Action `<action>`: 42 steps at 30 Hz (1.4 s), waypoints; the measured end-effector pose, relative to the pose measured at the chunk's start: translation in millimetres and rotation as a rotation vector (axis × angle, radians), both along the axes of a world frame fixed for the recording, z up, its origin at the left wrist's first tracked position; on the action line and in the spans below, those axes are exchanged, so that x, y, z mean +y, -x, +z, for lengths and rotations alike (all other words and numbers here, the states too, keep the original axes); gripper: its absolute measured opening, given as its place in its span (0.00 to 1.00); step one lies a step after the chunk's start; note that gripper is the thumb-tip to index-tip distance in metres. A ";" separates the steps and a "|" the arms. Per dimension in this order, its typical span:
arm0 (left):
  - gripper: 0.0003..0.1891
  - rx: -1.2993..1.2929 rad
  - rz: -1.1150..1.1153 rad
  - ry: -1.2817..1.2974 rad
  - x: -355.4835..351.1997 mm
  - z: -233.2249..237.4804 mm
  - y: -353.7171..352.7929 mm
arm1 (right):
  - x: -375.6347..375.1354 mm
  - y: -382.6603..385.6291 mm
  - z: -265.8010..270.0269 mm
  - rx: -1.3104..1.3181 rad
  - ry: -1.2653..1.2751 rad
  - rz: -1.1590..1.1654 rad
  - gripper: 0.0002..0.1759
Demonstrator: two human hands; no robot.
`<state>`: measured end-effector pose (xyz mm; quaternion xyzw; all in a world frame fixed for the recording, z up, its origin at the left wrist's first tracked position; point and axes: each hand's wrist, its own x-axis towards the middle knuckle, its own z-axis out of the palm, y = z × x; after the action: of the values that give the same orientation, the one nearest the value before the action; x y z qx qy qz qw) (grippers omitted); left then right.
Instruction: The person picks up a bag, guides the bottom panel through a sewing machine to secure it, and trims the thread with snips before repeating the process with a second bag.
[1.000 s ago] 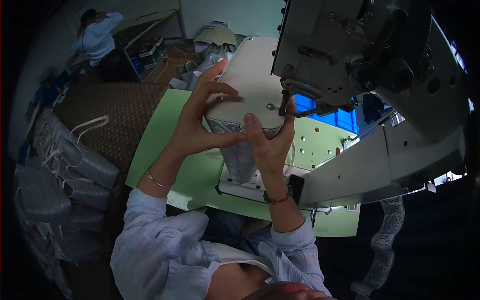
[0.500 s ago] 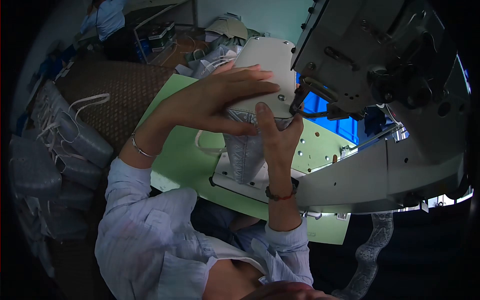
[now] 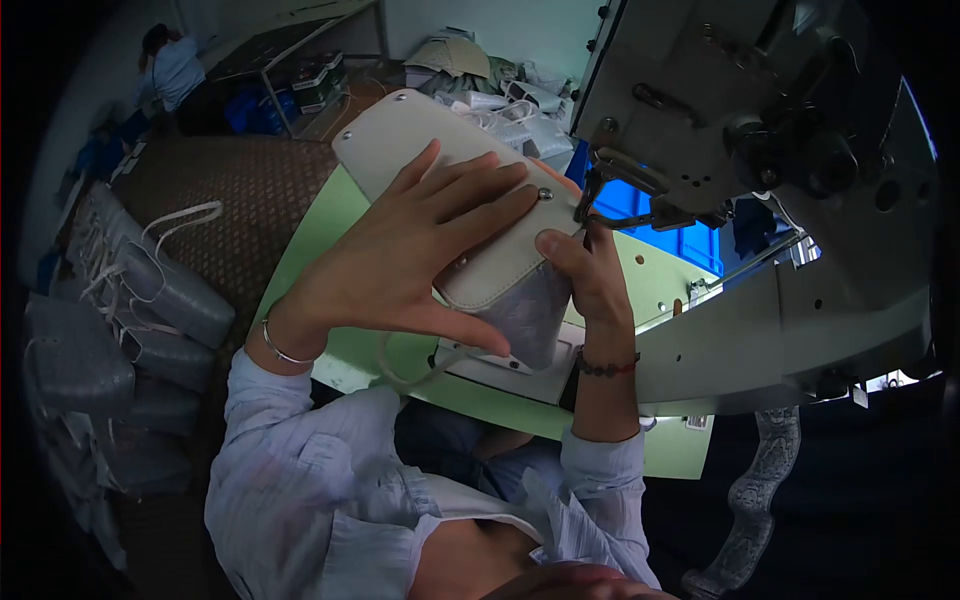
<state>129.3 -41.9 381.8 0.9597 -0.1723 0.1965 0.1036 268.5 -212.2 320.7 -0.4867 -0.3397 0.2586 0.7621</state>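
An upturned bag with a white stitched base (image 3: 395, 135) and grey patterned sides (image 3: 535, 315) sits at the sewing machine (image 3: 690, 130). Small metal studs dot the base. My left hand (image 3: 425, 245) lies across the base with fingers spread, its thumb stretched down along the near side. At the right edge of the bag, my right hand (image 3: 598, 275) grips with the thumb on top; its other fingers are mostly hidden. The machine's presser foot (image 3: 588, 198) meets the bag's edge just above my right thumb. A pale strap (image 3: 405, 378) hangs below the bag.
Grey bags with pale handles (image 3: 165, 290) are piled at the left by a brown woven surface (image 3: 240, 180). A blue crate (image 3: 690, 240) stands behind the green table (image 3: 335, 230). More bags (image 3: 520, 115) lie at the back. Another person (image 3: 175, 70) is at far left.
The bag has turned anticlockwise, its far end swinging left. My left hand has moved with it, slightly down, fingers more spread. My right hand has shifted a little right along the edge.
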 end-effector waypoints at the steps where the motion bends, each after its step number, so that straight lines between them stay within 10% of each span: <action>1: 0.61 0.002 -0.011 -0.009 -1.5 1.6 0.4 | -2.5 -5.4 1.5 -0.008 0.006 0.093 0.42; 17: 0.50 0.189 -0.394 -0.022 22.7 26.1 -34.6 | -21.1 3.6 -15.6 0.017 -0.014 -0.007 0.36; 19: 0.48 0.186 -0.396 -0.031 22.0 23.9 -36.6 | -21.5 38.1 -20.5 -0.240 -0.146 -0.587 0.34; 22: 0.46 0.097 -0.466 0.055 28.1 16.4 -38.7 | -43.2 77.3 -23.8 -0.787 0.149 -0.641 0.35; 42: 0.42 0.126 -0.396 0.039 25.8 33.5 -45.5 | -37.1 77.5 -29.8 -0.749 0.206 -0.618 0.44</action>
<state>174.7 -16.1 415.3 0.9152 -0.3469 0.1154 0.1694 191.0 -249.3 290.8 -0.6970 -0.4027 -0.1397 0.5766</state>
